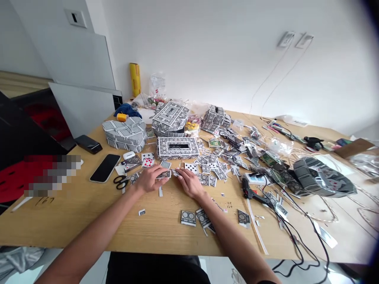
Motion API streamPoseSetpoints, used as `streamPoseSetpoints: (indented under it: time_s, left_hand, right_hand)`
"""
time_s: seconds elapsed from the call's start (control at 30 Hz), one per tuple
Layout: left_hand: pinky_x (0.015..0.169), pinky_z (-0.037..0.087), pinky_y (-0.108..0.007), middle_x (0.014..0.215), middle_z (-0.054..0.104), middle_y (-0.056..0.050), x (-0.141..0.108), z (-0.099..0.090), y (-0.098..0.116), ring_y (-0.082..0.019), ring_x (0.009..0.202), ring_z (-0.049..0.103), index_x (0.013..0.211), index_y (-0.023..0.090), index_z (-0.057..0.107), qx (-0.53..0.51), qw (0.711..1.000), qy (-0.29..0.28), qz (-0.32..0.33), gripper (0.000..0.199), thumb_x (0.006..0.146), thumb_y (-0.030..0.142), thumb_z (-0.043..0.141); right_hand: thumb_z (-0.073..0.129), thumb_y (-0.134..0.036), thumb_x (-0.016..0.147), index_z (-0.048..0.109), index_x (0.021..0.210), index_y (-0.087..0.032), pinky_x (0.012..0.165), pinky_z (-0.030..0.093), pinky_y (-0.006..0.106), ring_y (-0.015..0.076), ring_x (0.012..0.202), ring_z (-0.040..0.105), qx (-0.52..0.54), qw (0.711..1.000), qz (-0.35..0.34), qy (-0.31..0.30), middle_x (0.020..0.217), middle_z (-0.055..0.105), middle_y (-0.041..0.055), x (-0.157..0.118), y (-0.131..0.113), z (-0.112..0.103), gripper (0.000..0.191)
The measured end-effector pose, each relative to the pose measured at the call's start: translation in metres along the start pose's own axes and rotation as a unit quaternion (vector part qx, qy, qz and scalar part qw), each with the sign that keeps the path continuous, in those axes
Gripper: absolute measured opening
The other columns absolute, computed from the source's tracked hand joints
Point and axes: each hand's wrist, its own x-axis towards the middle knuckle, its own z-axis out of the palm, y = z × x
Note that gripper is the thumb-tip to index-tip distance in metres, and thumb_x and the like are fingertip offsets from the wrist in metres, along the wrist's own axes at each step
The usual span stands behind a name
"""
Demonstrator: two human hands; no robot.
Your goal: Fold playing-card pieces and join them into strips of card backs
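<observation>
- left hand (151, 178) pinching 1 card piece (164, 174), thumb below, fingers above
- right hand (191, 182) just beside it, fingers curved over another piece (177, 172); can't tell if it's pinched
- slotted box (178, 148) just beyond both hands
- scissors (121, 182) left of the left hand
- glue gun (251, 191) off right of the right hand

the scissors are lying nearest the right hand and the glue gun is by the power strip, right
Not quite: the scissors are lying nearest the left hand, not the right hand, as the head view shows. The glue gun is by the power strip, as you say.
</observation>
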Motion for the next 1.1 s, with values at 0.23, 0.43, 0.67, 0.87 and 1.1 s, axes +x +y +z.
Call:
streamPoseSetpoints:
  time_s: [0.23, 0.43, 0.67, 0.87, 1.1]
  left_hand:
    - [0.094, 0.061, -0.038, 0.117, 0.077, -0.011, -0.0005, 0.0041, -0.0029, -0.025, 0.107, 0.075, 0.128, 0.021, 0.075, -0.013, 1.0, -0.007, 0.008, 0.037, 0.103, 0.042, 0.059]
    - [0.095, 0.059, -0.039, 0.119, 0.077, -0.012, -0.0006, 0.0064, -0.0057, -0.027, 0.109, 0.074, 0.127, 0.019, 0.074, -0.004, 1.0, -0.009, 0.016, 0.038, 0.104, 0.045, 0.058]
    - [0.092, 0.059, -0.039, 0.116, 0.075, -0.011, -0.001, 0.0087, -0.0086, -0.026, 0.106, 0.074, 0.125, 0.019, 0.075, 0.004, 1.0, -0.018, -0.008, 0.038, 0.103, 0.047, 0.06]
    - [0.088, 0.058, -0.037, 0.116, 0.075, -0.011, -0.0001, 0.0072, -0.0048, -0.026, 0.104, 0.073, 0.123, 0.02, 0.075, 0.014, 0.999, -0.034, -0.03, 0.039, 0.101, 0.05, 0.062]
    - [0.088, 0.057, -0.037, 0.116, 0.075, -0.011, 0.0023, 0.0057, -0.0004, -0.026, 0.104, 0.072, 0.121, 0.02, 0.075, 0.009, 0.998, -0.053, -0.041, 0.039, 0.102, 0.051, 0.06]
  right_hand:
    - [0.033, -0.038, 0.115, 0.06, 0.15, -0.017, 0.115, 0.05, 0.049, 0.0305, 0.133, 0.065, -0.011, 1.0, -0.008, 0.003, 0.14, 0.07, 0.0178, -0.0014, 0.0024, 0.0023, 0.049]
    - [0.035, -0.037, 0.115, 0.061, 0.147, -0.018, 0.111, 0.054, 0.049, 0.0297, 0.127, 0.069, -0.004, 0.999, -0.045, 0.029, 0.136, 0.073, 0.0175, -0.0004, 0.0014, 0.003, 0.046]
    - [0.037, -0.036, 0.114, 0.062, 0.144, -0.02, 0.108, 0.055, 0.049, 0.0285, 0.122, 0.072, 0.0, 0.998, -0.061, 0.015, 0.133, 0.075, 0.0152, -0.0007, 0.0003, 0.0011, 0.043]
    - [0.04, -0.036, 0.114, 0.064, 0.142, -0.019, 0.106, 0.056, 0.048, 0.0281, 0.118, 0.072, 0.002, 0.998, -0.06, 0.009, 0.131, 0.076, 0.0145, -0.0017, 0.0025, 0.0016, 0.04]
    - [0.043, -0.036, 0.113, 0.064, 0.142, -0.02, 0.105, 0.056, 0.049, 0.0287, 0.117, 0.072, 0.005, 0.998, -0.062, 0.009, 0.131, 0.076, 0.0144, -0.0023, 0.0049, 0.0024, 0.039]
